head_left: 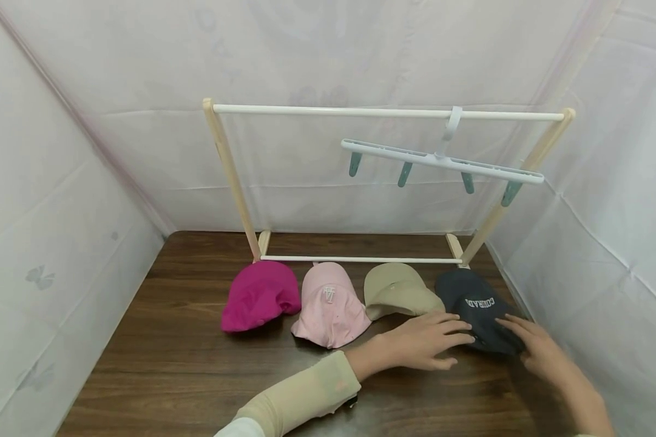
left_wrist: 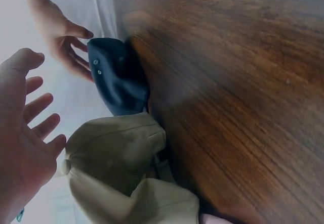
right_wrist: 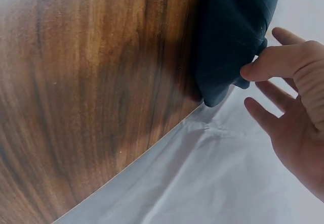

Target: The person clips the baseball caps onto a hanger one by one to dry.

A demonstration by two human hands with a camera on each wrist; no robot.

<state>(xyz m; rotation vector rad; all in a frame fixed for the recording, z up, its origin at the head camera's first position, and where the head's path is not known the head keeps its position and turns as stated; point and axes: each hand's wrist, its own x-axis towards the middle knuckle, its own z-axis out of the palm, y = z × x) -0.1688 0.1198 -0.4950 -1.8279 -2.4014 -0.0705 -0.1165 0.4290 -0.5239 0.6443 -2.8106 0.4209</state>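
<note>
A dark navy cap (head_left: 477,306) with white lettering lies at the right end of a row of caps. My right hand (head_left: 543,352) is at its right side, fingertips touching or very near the fabric; in the right wrist view the thumb (right_wrist: 266,67) meets the cap's edge and the fingers are loosely spread. My left hand (head_left: 423,341) hovers by the cap's left side, fingers extended and holding nothing. Beside that hand sits a beige cap (head_left: 395,288), also large in the left wrist view. Further left are a pink cap (head_left: 330,309) and a magenta cap (head_left: 262,294).
Behind the caps stands a wooden rack with a white top rail (head_left: 328,111) and a low white bar (head_left: 360,260). From the rail hangs a pale blue hanger (head_left: 442,160) with several grey-green clips. White cloth walls (head_left: 622,200) enclose the brown wooden table (head_left: 158,364).
</note>
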